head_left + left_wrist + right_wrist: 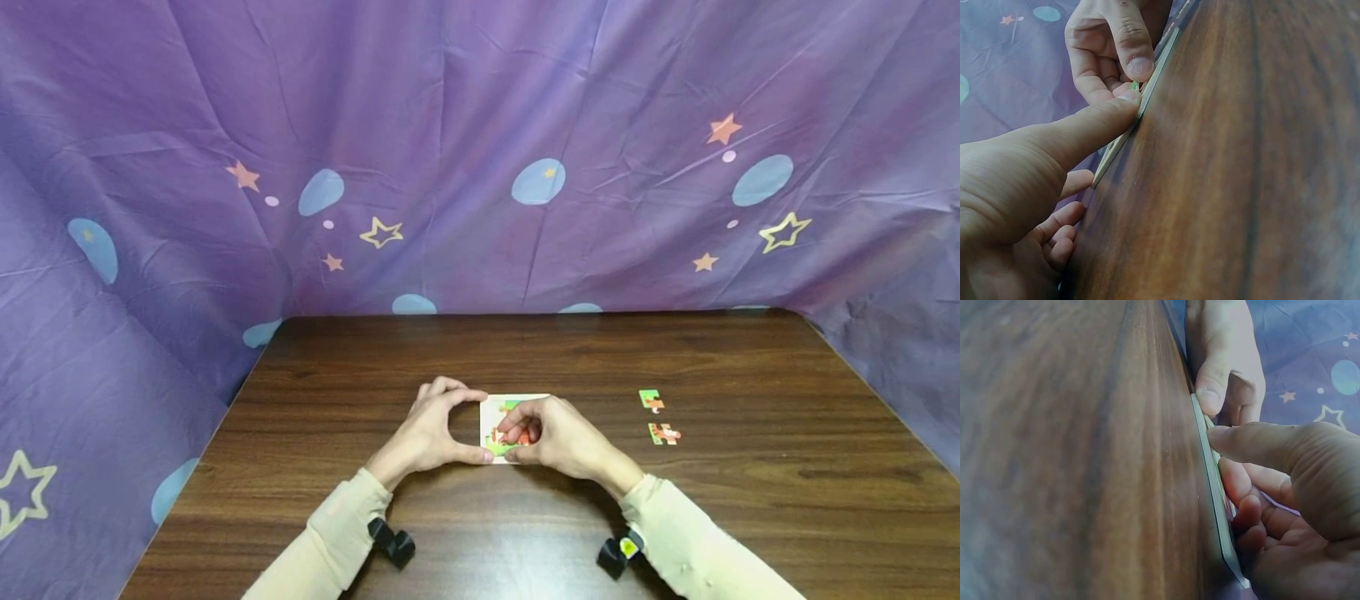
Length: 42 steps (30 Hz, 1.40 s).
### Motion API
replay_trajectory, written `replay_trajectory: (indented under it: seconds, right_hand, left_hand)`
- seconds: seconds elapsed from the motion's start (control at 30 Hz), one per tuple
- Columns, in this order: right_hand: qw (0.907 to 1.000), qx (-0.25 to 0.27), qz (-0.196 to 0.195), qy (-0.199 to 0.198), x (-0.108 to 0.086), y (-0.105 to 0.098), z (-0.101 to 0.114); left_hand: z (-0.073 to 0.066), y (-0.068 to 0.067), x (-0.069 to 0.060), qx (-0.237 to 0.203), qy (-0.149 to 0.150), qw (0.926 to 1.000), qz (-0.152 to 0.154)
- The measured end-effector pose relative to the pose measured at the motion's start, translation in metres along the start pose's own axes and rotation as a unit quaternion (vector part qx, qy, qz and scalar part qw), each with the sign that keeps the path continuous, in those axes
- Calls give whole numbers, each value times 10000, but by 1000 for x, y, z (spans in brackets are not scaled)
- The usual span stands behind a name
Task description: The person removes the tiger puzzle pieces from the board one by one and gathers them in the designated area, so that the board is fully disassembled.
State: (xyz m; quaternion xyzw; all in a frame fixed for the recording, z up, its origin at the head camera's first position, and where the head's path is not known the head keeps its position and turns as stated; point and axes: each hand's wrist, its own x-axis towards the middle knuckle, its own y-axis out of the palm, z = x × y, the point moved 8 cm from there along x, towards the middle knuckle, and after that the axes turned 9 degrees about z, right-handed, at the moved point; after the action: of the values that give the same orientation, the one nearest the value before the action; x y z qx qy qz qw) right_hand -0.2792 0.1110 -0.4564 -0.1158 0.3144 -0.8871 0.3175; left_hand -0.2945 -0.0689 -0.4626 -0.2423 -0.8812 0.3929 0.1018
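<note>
A small square puzzle board (485, 414) with a pale border and a green and orange picture lies on the table, in the head view's centre. My left hand (431, 429) holds it at the left side, thumb on the near corner and index finger at the far one. Over the board's right part, my right hand (566, 437) has thumb and fingers bent together. Between them, the left wrist view shows the green edge of a puzzle piece (1135, 85), slightly raised by the left thumb. The right fingers cover much of the picture.
Two loose puzzle pieces, one green and orange (650, 399) and one mostly orange (663, 434), lie on the brown wooden table (360, 358) right of the board. A purple patterned cloth (465, 108) hangs behind the table and along its sides.
</note>
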Motion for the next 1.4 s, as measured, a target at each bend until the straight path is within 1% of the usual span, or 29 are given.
replay_trajectory:
  seconds: [0.13,0.37,0.57,0.7,0.8,0.9,1.07,1.23,1.4]
  right_hand:
    - [10000,17,-22,-60,2,-2,1]
    - [9998,177,13,-2,4,-3,-2]
    - [9976,645,102,-239,5,-7,-4]
    - [9955,911,122,-211,3,-14,-2]
    - [9956,920,-18,-155,1,-27,2]
    - [9951,922,-255,-234,-3,-46,9]
    - [9909,1085,-668,-428,-18,-79,18]
    - [9904,861,-1001,-421,-35,-108,19]
    - [9894,632,-1234,-425,-54,-137,22]
  left_hand:
    - [0,-2,1,22,-11,10000,2]
    - [0,-2,3,83,3,10000,-11]
    - [1,-2,2,128,-11,9999,-20]
    - [2,-2,2,105,-25,9999,13]
    - [2,-2,1,88,-14,10000,28]
    - [1,-3,1,95,36,9999,10]
    - [0,0,1,118,154,9998,-39]
    - [4,4,1,54,51,9999,68]
    - [3,1,1,67,50,10000,35]
